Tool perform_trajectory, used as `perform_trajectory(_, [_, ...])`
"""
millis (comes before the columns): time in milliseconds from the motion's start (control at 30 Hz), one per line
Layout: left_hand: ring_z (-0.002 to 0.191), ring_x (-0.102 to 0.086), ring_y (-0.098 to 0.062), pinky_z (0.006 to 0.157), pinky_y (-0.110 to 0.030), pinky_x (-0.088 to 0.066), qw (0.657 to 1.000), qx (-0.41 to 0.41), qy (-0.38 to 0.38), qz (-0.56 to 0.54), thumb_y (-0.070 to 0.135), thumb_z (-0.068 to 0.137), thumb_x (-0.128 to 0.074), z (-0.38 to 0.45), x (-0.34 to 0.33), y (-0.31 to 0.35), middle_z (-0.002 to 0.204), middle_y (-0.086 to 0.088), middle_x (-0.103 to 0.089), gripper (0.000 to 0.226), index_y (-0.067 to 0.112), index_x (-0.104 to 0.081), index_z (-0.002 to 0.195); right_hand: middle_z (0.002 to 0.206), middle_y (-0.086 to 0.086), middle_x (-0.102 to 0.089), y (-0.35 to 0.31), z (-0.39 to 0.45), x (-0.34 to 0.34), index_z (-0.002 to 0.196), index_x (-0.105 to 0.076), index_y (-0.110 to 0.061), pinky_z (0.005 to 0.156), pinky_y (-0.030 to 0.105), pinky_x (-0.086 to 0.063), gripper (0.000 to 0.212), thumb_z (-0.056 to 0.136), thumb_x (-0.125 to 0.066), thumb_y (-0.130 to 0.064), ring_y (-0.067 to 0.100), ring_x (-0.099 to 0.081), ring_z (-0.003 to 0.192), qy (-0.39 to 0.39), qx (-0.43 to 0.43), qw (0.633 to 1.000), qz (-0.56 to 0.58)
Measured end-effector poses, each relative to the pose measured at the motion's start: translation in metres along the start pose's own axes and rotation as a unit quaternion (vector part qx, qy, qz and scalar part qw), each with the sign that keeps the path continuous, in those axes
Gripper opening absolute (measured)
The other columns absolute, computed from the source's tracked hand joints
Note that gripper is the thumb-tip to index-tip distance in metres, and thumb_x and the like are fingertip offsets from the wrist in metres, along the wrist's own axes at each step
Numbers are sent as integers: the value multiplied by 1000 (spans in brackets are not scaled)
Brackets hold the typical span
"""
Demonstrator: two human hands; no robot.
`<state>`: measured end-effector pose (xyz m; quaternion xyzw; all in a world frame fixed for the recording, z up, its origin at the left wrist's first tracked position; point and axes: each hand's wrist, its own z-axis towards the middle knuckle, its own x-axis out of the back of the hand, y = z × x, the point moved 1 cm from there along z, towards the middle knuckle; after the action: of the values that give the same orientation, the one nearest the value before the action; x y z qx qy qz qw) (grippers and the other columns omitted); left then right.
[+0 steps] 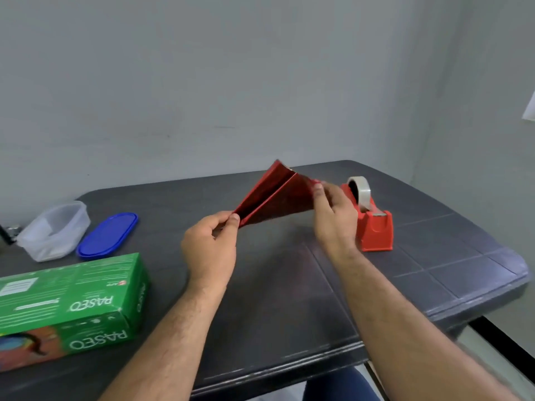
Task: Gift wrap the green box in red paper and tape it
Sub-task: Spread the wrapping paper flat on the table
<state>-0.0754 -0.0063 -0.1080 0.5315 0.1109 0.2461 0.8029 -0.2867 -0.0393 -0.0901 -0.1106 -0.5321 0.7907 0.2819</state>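
Your left hand [210, 250] and right hand [333, 215] pinch opposite corners of the folded red paper [275, 198] above the table [289, 285]; the green box [69, 299] lies left. Pulling unevenly could tear it

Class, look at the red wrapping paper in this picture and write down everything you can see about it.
The red paper is a glossy, foil-like sheet, still folded, with a sharp crease running along its length and its layers partly spread apart. It is held in the air above the dark table, tilted, with one corner pointing up and away. The left hand pinches its near lower corner; the right hand pinches its far right edge. It appears to touch nothing else and is not yet spread out.
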Motion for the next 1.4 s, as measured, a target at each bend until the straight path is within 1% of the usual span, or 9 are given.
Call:
perform_trajectory(100, [86, -79, -21, 82, -36, -64, 979, 114, 33, -164, 10, 98, -73, 6, 2, 3, 90, -1, -81, 10, 16, -81, 98, 75, -11, -73, 0, -2, -8, 89, -78, -24, 72, 32, -53, 28, 99, -67, -48, 7, -66, 72, -106, 26, 994, -22])
perform_trajectory(500, [79, -77, -28, 60, -34, -63, 890, 324, 133, -291, 2, 99, -61, 33, 5, -8, 99, -18, -78, 11, 8, -69, 95, 104, -14, -76, 6, -9, -5, 75, -73, -20, 96, 27, -57, 30, 68, -85, 7, 1, -70, 107, -231, 237, 938, -100])
perform_trajectory(567, [81, -73, -28, 59, -36, -64, 917, 307, 98, -236, -1, 96, -57, 33, 6, -10, 100, -15, -74, 15, 10, -66, 101, 106, -15, -75, 9, -7, -5, 74, -75, -21, 92, 32, -59, 35, 65, -82, 12, 4, -70, 103, -204, 265, 933, -131])
perform_trajectory(733, [145, -45, -24, 122, -46, -39, 987, -3, -1, 158, 15, 83, -75, 30, 10, -15, 156, -4, -49, 86, 19, -36, 159, 98, -18, -71, 22, -3, 1, 71, -76, -21, 84, 35, -60, 42, 64, -76, 20, 5, -69, 93, -195, 256, 935, -152])
perform_trajectory(833, [141, -48, -23, 118, -48, -42, 956, -91, -97, 262, 37, 80, -87, 36, 3, -7, 150, 1, -56, 91, 27, -39, 157, 105, -18, -72, 28, -6, 2, 71, -75, -22, 90, 30, -59, 41, 65, -82, 18, 4, -69, 100, -224, 224, 936, -151])
perform_trajectory(1033, [73, -56, -23, 89, -41, -48, 817, -69, -140, 555, 25, 88, -64, 51, 7, 7, 69, 7, -55, 8, 22, -68, 94, 111, -16, -73, 24, 10, 14, 79, -73, -32, 95, 35, -55, 30, 71, -80, -4, 16, -69, 109, -308, 233, 854, -348])
perform_trajectory(1133, [70, -52, -24, 78, -38, -43, 836, -75, -127, 529, 29, 95, -59, 47, 9, 1, 66, 7, -48, 10, 21, -63, 91, 122, -7, -73, 12, 21, 24, 98, -79, -33, 95, 34, -55, 41, 79, -63, 0, 23, -68, 112, -329, 191, 785, -488])
perform_trajectory(1333, [87, -64, -26, 89, -52, -55, 963, -37, -77, 257, 37, 107, -52, 39, 16, -17, 81, 8, -61, 12, 27, -53, 102, 123, 3, -74, -23, 24, -5, 118, -71, -23, 97, 40, -56, 29, 93, -64, -12, 27, -67, 116, -208, 153, 909, -326])
perform_trajectory(1400, [90, -64, -19, 94, -55, -53, 970, -67, -83, 220, 36, 107, -52, 36, 18, -18, 87, 11, -65, 6, 32, -52, 102, 143, 4, -64, -23, 19, -19, 143, -56, -20, 110, 40, -50, 63, 87, -82, -35, 25, -59, 133, -256, 102, 921, -274])
